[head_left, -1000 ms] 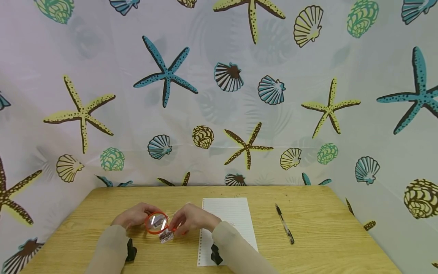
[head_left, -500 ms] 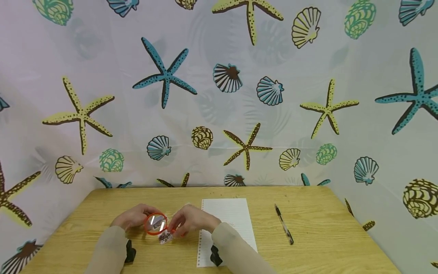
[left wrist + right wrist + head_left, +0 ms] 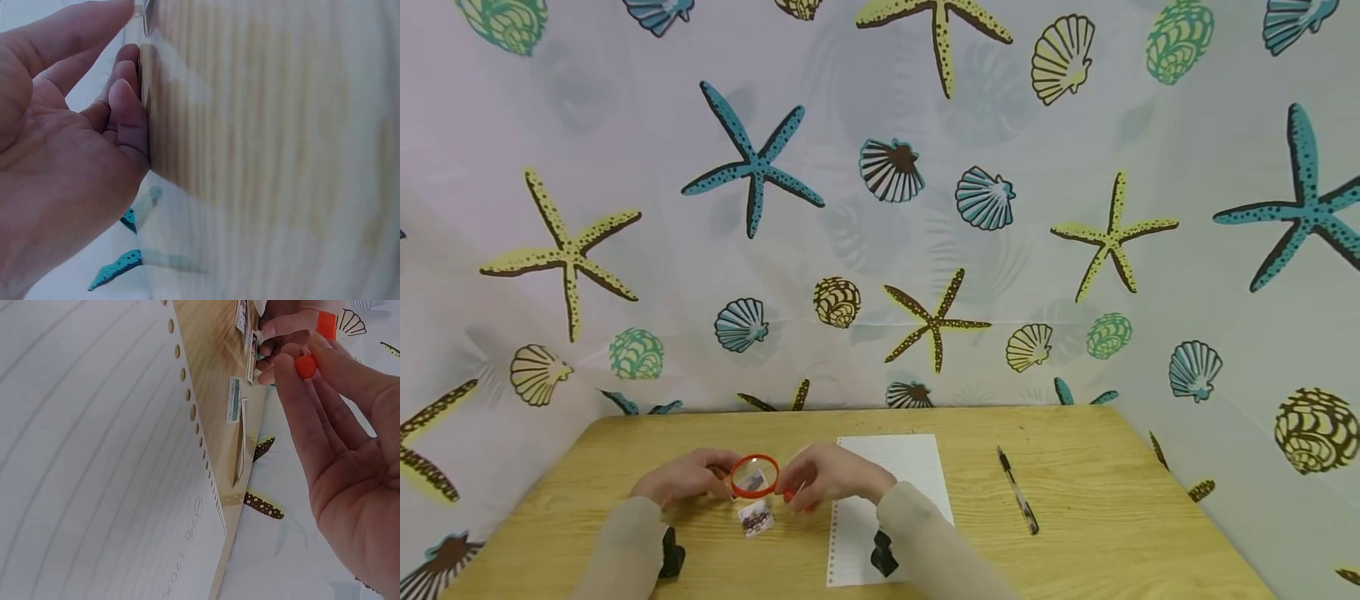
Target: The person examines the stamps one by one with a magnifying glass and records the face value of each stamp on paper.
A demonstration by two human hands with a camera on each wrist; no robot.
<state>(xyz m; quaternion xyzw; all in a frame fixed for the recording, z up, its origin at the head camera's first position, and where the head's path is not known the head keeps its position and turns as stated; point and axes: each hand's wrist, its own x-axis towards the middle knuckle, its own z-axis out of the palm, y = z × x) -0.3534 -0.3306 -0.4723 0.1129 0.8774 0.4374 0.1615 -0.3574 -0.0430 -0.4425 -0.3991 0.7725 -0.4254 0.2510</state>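
My right hand (image 3: 831, 477) pinches the red handle of a magnifying glass (image 3: 755, 497) between thumb and fingertips. The handle's round orange end (image 3: 306, 366) shows between the fingertips in the right wrist view. Its lens lies over a small stamp-like picture card (image 3: 750, 481) in the head view. At the left edge of this card is my left hand (image 3: 688, 477), its thumb and fingertips pinching it. Nearer to me, a second small picture card (image 3: 756, 517) lies on the table. In the left wrist view, the left fingers (image 3: 128, 106) rest beside the wooden surface.
A sheet of lined paper (image 3: 917, 467) with handwriting lies under my right forearm. To its right is a black pen (image 3: 1018, 492) on the wooden table (image 3: 1112, 500). Behind hangs a cloth (image 3: 887, 242) printed with starfish and shells. More small paper pieces (image 3: 233, 400) lie near the hands.
The magnifying glass has shifted right and away from me with my right hand, so the nearer picture card shows fully. The head view has turned slightly right.
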